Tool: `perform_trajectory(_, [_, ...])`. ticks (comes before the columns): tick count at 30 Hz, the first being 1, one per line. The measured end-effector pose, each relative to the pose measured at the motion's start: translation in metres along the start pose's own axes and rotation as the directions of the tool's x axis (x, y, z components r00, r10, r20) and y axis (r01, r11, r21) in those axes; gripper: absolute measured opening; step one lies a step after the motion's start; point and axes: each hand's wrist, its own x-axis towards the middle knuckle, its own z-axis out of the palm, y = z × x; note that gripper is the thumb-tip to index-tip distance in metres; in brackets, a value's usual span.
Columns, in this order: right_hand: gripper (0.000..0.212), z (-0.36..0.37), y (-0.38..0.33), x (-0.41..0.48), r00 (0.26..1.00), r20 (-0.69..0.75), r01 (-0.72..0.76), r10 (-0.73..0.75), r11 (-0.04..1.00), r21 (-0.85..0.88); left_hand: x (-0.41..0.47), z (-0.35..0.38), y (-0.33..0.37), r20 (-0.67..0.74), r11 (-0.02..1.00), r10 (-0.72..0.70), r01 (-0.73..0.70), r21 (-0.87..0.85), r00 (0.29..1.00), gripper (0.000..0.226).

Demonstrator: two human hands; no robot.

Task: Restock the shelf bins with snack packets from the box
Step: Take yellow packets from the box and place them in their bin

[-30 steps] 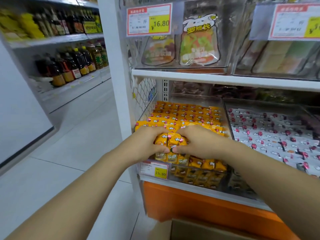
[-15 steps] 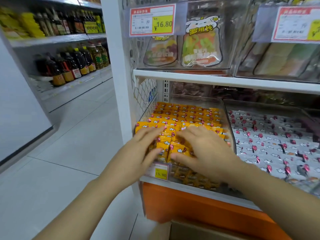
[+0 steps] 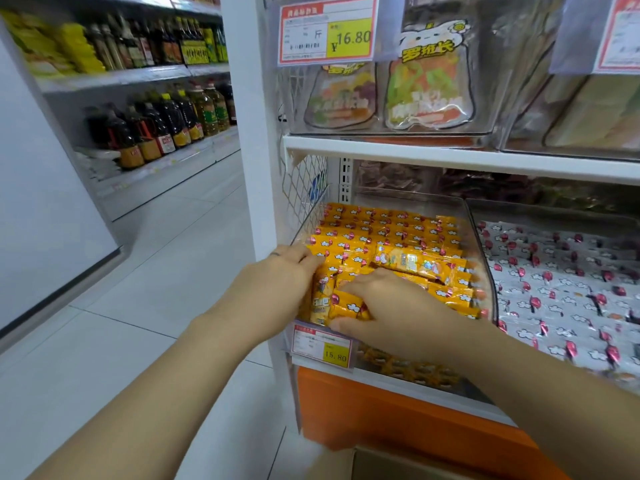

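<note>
1. Both hands have left the flat spread of half a second ago. The left hand [image 3: 273, 289] now sits at the left edge of the bin [image 3: 465, 216], and the right hand [image 3: 394, 313] has dropped toward its front wall.
2. Left fingers [image 3: 304, 261] are released and straight, pressing sideways against the packets [image 3: 391, 233]. One finger wears a thin ring.
3. Right fingers [image 3: 360, 284] curl over the front of the pile with the thumb below, grasping a few packets between them.
4. All the packets lie in the clear bin on the lower shelf, filling it nearly to the rim.
5. Each packet is a small yellow-orange wrapper with white cloud-like marks and a red spot.
6. At the back they lie in tidy rows. At the front they are loose, and some stand on end.
7. A few longer ones lie face up across the pile with shiny print that is too blurred to read.
8. A tag [image 3: 323, 346] on the bin front reads 15.80 on yellow.
9. An upper tag [image 3: 327, 31] reads ¥16.80, with the character 斤 beside it.
10. Just beside that tag, a bag [image 3: 427, 81] in the upper bin carries the characters 罗班长 under a cartoon face.
11. White packets [image 3: 561, 289] with red marks fill the bin to the right.
12. The box [image 3: 398, 465] shows at the bottom edge, below the orange base [image 3: 381, 410].
13. Bottles [image 3: 156, 126] line shelves across the aisle.
</note>
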Motion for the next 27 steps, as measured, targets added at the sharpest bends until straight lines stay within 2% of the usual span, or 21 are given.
perform_trajectory(3, [0.051, -0.001, -0.002, -0.003, 1.000, -0.021, 0.009, -0.009, 1.000, 0.006, -0.010, -0.006, -0.010, 0.093, 0.975, 0.033, -0.012, -0.220, 0.995, 0.056])
perform_trajectory(6, [0.055, -0.003, 0.001, 0.003, 1.000, 0.025, -0.005, 0.005, 1.000, 0.000, -0.019, -0.002, -0.015, 0.044, 0.958, 0.031, -0.017, -0.287, 0.999, 0.055])
perform_trajectory(8, [0.053, -0.006, 0.007, 0.012, 1.000, 0.020, -0.011, 0.010, 0.999, 0.042, -0.020, 0.004, -0.015, -0.021, 0.977, -0.009, 0.004, -0.212, 1.000, 0.054])
perform_trajectory(9, [0.050, -0.007, 0.009, 0.017, 1.000, -0.010, -0.014, 0.015, 0.997, 0.082, -0.021, 0.007, -0.013, -0.096, 0.986, -0.002, -0.014, -0.167, 0.995, 0.052])
perform_trajectory(11, [0.037, -0.009, 0.013, 0.023, 0.999, -0.050, -0.009, 0.015, 0.993, 0.120, -0.022, 0.013, -0.014, -0.249, 0.991, 0.080, -0.103, -0.082, 0.965, 0.050])
perform_trajectory(14, [0.026, -0.013, 0.012, 0.028, 0.998, 0.060, 0.020, -0.024, 0.998, 0.063, -0.028, 0.028, -0.023, -0.384, 0.989, 0.122, -0.147, -0.036, 0.915, 0.051])
perform_trajectory(16, [0.036, -0.019, 0.010, 0.033, 0.996, 0.080, 0.039, -0.044, 0.997, 0.071, -0.032, 0.032, -0.029, -0.421, 0.985, 0.111, -0.156, -0.074, 0.900, 0.047])
perform_trajectory(18, [0.059, -0.021, 0.007, 0.043, 0.999, 0.035, 0.039, -0.041, 0.997, 0.071, -0.033, 0.036, -0.036, -0.434, 0.981, 0.098, -0.159, -0.108, 0.895, 0.038])
perform_trajectory(20, [0.074, -0.017, 0.000, 0.052, 0.998, 0.061, 0.009, -0.016, 0.992, 0.123, -0.033, 0.036, -0.038, -0.403, 0.976, 0.053, -0.132, -0.171, 0.914, 0.040])
perform_trajectory(23, [0.070, -0.011, -0.009, 0.059, 0.981, 0.195, -0.052, 0.016, 0.982, 0.183, -0.033, 0.041, -0.040, -0.392, 0.963, 0.009, -0.114, -0.245, 0.920, 0.041])
perform_trajectory(27, [0.065, -0.009, -0.008, 0.045, 0.990, 0.142, -0.002, -0.023, 0.984, 0.176, -0.037, 0.051, -0.039, -0.408, 0.931, -0.003, -0.146, -0.334, 0.913, 0.035])
